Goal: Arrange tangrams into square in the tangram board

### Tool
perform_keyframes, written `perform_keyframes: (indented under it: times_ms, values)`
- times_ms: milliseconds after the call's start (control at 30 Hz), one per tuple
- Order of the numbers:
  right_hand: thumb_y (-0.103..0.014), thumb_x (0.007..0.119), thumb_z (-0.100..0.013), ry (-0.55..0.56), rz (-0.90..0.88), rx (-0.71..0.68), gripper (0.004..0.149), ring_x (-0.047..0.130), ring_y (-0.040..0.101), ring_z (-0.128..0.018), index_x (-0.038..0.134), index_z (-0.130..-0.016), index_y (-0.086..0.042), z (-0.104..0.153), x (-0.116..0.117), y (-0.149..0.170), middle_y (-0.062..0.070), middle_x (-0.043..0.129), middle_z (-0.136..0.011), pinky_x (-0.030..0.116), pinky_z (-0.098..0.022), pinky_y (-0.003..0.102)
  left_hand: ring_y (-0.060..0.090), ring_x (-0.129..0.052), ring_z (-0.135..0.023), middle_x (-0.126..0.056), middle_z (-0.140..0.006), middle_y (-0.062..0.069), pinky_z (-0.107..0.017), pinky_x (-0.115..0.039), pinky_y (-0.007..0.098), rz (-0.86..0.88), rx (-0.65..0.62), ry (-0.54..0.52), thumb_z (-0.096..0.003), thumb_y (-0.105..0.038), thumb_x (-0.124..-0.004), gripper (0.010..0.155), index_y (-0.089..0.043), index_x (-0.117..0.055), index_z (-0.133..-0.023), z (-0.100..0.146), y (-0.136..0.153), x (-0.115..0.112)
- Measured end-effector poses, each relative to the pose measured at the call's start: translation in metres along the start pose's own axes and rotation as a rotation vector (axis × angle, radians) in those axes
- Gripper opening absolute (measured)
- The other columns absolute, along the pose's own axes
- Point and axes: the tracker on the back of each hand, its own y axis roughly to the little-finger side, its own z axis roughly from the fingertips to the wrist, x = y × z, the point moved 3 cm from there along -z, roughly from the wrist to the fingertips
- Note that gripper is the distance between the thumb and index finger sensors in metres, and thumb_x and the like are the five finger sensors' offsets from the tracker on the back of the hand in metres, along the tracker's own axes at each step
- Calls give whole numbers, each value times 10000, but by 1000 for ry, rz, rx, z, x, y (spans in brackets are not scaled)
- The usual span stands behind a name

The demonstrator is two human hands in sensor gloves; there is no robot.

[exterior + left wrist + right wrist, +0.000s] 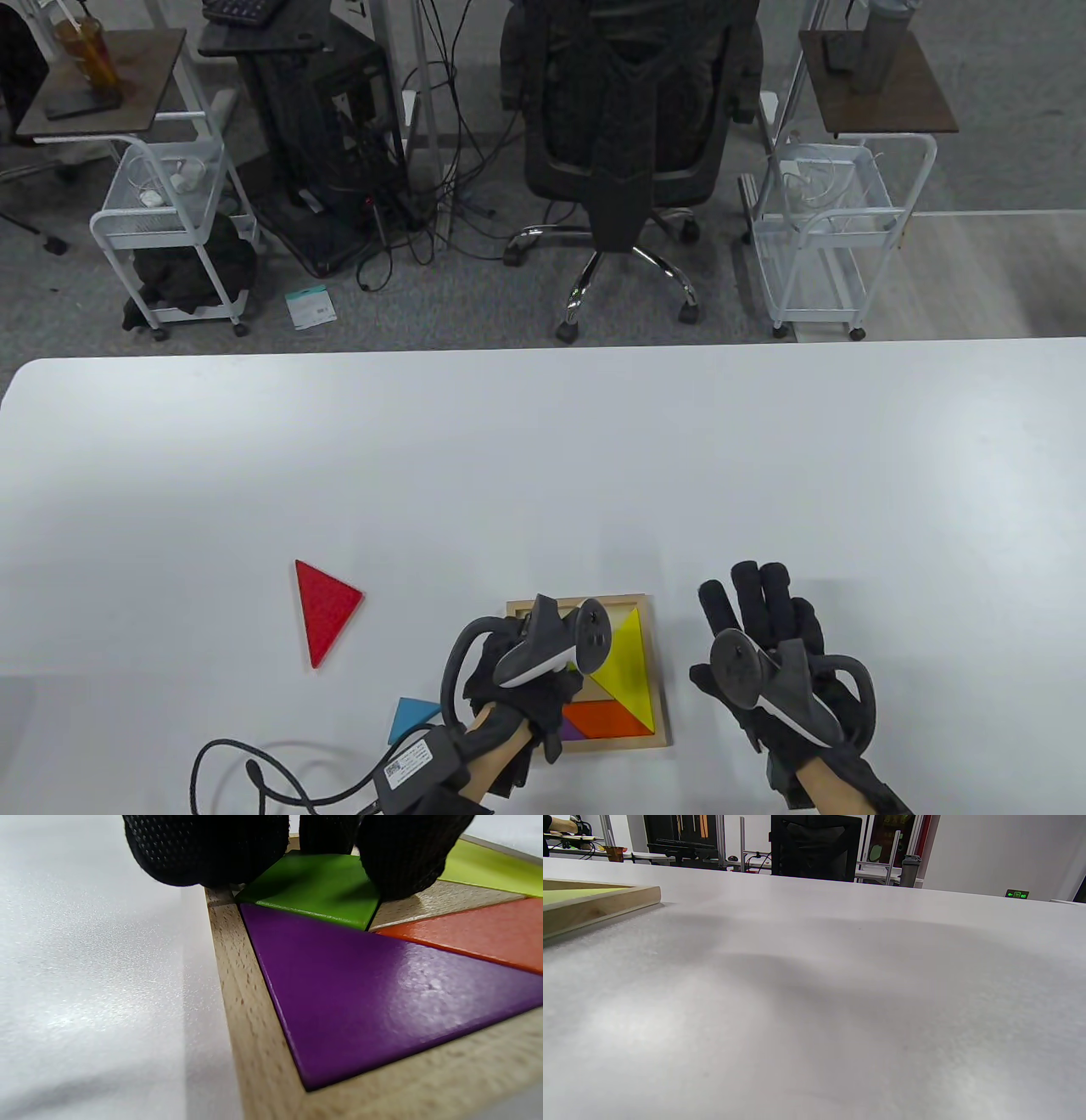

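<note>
L hand [517, 679] hides tangram board [653, 671] left half.

1. A black office chair [624, 144] stands on grey carpet [475, 293] beyond the white table [543, 458].
2. White wire carts [827, 225] flank the chair.
3. Tangled cables [424, 212] lie left of the chair.

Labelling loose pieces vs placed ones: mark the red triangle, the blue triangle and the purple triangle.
red triangle [323, 606]: table view, middle of its top face.
blue triangle [411, 715]: table view, visible part beside the left wrist.
purple triangle [373, 1001]: left wrist view, middle of its glossy face.
</note>
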Motion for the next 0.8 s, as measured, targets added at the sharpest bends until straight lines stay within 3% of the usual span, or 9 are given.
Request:
perform_keyframes:
  times_ms: [300,467,633,733,800]
  values:
    - [-675,507,-316,0,1,1,835,-174,215,-992,53,-990,-484,0,0,1,-84,-189,-1030,195,-826,473,402,-824,-715,-720,-963,171,-547,-823,429,-25,11,-8,-538,-452,-730,527,-218,-666,-1006,1,-1,3]
    - [-676,507,-316,5,-6,2,834,-175,216,-991,52,-989,-486,0,-1,2,-84,-190,-1030,195,-826,472,430,-820,-794,-629,-1046,211,-561,-824,438,49,-3,-69,-542,-505,-681,614,-183,-598,-1058,18,10,14]
    - [-676,506,-316,3,-9,4,836,-174,216,-992,50,-989,-484,0,-1,3,-83,-191,-1030,195,-826,473,511,-687,-934,-428,-1123,287,-629,-773,516,134,119,-169,-538,-522,-687,733,-191,-399,-1125,36,70,35]
    - [-676,507,-316,5,-7,3,836,-174,216,-992,49,-989,-484,0,-1,2,-85,-191,-1029,195,-826,472,608,-548,-977,-272,-1130,358,-666,-714,588,175,255,-133,-537,-530,-698,819,-205,-244,-1137,37,120,37]
    - [-675,507,-316,7,-6,2,835,-164,219,-996,50,-988,-485,0,-1,2,-82,-187,-1031,200,-826,473,648,-494,-979,-201,-1116,399,-676,-691,613,199,377,-46,-533,-541,-704,873,-220,-149,-1125,32,162,30]
